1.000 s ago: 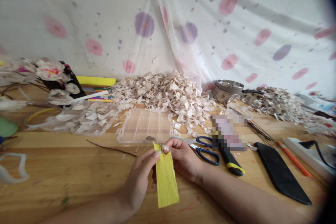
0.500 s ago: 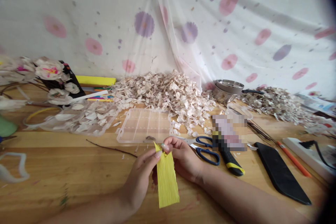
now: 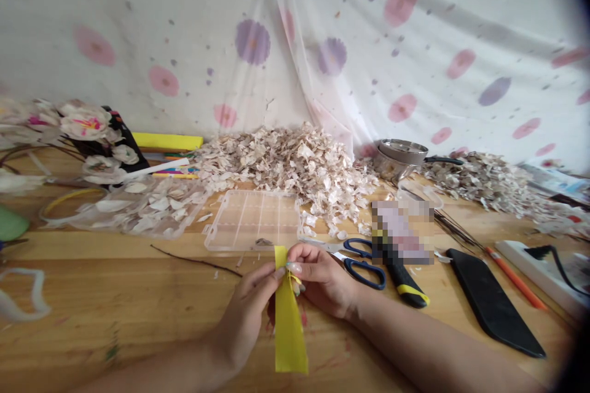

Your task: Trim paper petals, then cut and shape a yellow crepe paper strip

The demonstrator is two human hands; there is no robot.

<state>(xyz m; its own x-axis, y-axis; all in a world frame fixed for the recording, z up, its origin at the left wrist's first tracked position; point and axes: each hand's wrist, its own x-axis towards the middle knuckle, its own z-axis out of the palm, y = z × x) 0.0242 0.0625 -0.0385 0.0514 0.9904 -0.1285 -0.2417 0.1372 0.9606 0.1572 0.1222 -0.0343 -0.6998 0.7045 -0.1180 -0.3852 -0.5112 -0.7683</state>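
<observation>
A strip of yellow crepe paper (image 3: 289,331) hangs down between my hands at the front of the table. My left hand (image 3: 246,307) pinches its upper left edge between thumb and fingers. From the other side, my right hand (image 3: 322,276) grips the strip near its top with thumb and forefinger. A small twisted yellow bit shows beside the right fingertips. Behind my hands lies a clear plastic tray (image 3: 253,193) with compartments. Scissors with dark blue handles (image 3: 365,273) rest just beyond my right hand.
A large heap of pale dried flakes (image 3: 295,159) stands at the back. Left are white flowers (image 3: 87,123) and a thin dark twig (image 3: 193,258). On the right lie a black sheath (image 3: 495,301), an orange stick (image 3: 516,279), a white power strip (image 3: 539,270) and a metal tin (image 3: 400,159).
The yellow crepe paper strip has turned and folded, so it now looks narrower and hangs slightly lower. Both hands stay in nearly the same place, still pinching it near the top.
</observation>
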